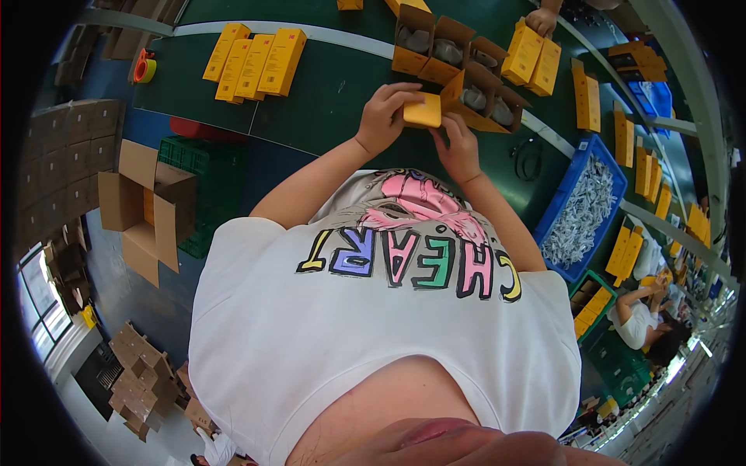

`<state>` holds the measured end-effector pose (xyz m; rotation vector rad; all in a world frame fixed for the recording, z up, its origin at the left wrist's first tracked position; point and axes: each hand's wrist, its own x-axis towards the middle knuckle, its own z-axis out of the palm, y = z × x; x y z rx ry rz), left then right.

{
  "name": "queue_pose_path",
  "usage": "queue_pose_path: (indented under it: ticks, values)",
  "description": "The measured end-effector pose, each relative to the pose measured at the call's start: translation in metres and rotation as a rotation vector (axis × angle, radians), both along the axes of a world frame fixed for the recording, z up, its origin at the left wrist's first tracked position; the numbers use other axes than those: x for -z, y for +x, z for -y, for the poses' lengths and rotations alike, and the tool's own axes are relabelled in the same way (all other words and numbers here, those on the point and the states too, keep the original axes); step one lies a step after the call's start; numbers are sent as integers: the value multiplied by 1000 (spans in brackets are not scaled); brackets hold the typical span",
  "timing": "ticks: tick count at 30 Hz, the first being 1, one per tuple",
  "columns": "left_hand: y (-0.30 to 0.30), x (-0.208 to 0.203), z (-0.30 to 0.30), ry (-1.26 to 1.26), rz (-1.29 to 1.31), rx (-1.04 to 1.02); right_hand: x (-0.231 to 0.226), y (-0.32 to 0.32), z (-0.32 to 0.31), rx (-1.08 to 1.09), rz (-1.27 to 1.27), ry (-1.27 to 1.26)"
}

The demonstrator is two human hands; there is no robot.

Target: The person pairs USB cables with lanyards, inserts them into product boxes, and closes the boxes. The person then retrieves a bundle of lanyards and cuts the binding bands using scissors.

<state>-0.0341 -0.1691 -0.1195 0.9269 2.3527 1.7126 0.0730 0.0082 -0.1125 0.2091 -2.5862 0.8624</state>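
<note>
My left hand (pixel 381 118) has its fingers wrapped round one side of a small yellow carton (pixel 422 112), held just above the green table in front of my chest. At the carton's right edge is my right hand (pixel 457 147), its fingers bent and its thumb close to the box. Whether its fingertips press on the carton is hard to make out. Right behind the carton stand several open-topped yellow-and-brown boxes (pixel 479 93) with grey, plastic-wrapped items inside.
Several closed yellow boxes (pixel 280 62) lie at the table's left, near an orange tape roll (pixel 144 67). Another person's hand (pixel 542 22) touches yellow boxes (pixel 531 56) at the far right. A blue bin (pixel 548 225) of white pieces and a black cable (pixel 528 159) are to the right.
</note>
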Motion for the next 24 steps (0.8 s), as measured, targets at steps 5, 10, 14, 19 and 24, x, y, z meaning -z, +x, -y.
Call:
queue_pose_path:
  ticks: [5, 10, 14, 19, 24]
  values:
    - [-5, -10, 13, -79, -292, 166, 12, 4, 2, 50, -29, -148]
    - [-9, -20, 16, -352, -544, 220, 9, 5, 5, 89, 24, -209]
    - [-15, -13, 15, -434, -648, 246, 11, 3, 6, 85, -5, -215]
    - [-6, -6, 10, -511, -670, 222, 12, 3, 8, 109, -34, -227]
    - [10, -20, 18, -610, -577, 277, 19, 14, -3, 0, -82, 125]
